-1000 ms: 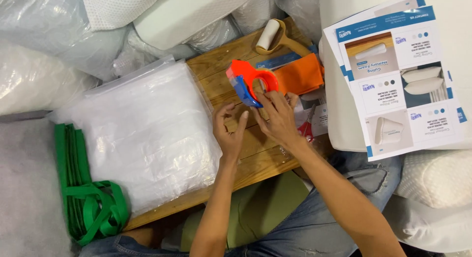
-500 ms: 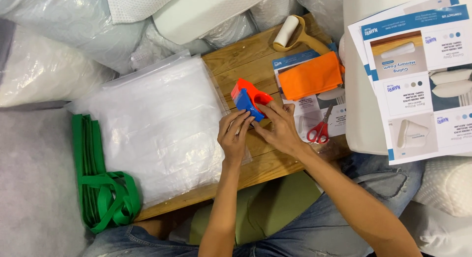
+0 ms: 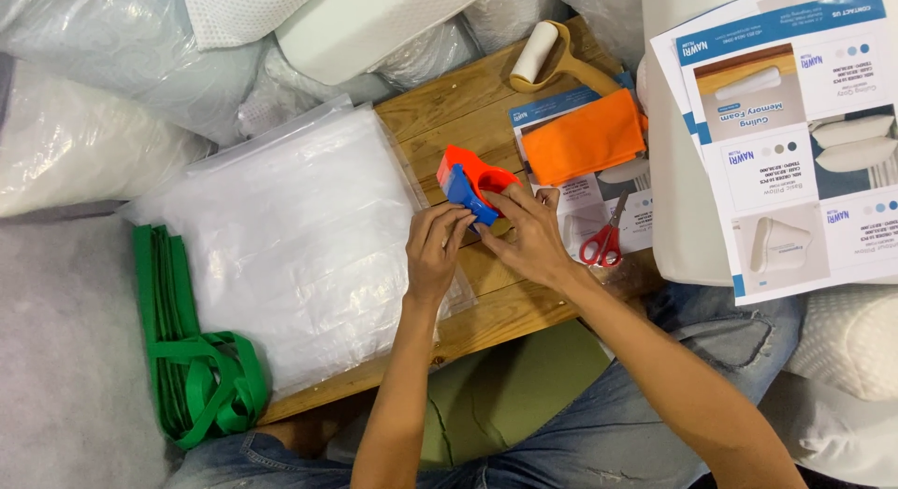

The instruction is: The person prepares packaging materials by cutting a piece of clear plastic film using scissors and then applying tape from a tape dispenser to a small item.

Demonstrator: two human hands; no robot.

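A low wooden table (image 3: 496,311) sits among white pillows and bagged bedding, seen from above over the person's lap. Near the table's middle, an orange and blue tape dispenser (image 3: 472,185) lies on the wood. Both hands meet at its near edge: the left hand (image 3: 432,255) pinches at the blue end with fingers closed together, and the right hand (image 3: 531,236) curls around the orange side. A stack of clear plastic bags (image 3: 290,236) lies just left of the hands. Red-handled scissors (image 3: 603,236) rest to the right, near an orange cloth (image 3: 582,138). Green straps (image 3: 192,358) lie at far left.
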